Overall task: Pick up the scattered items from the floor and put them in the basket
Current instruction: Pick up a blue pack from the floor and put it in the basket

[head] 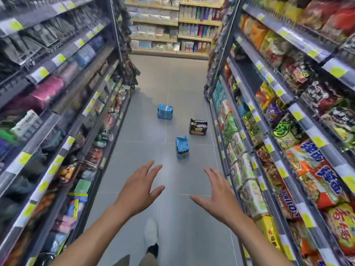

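My left grip (138,186) and right grip (215,192) hung spread apart, empty. The nearest blue pack (182,147), ahead of them, looked light, soft and crinkly; I judged its sides best to hold.

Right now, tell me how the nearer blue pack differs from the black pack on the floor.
The nearer blue pack is light blue; the black pack is black with an orange band. The nearer blue pack stands on end, taller than wide; the black pack looks wider than tall. Both sit on the floor, untouched.
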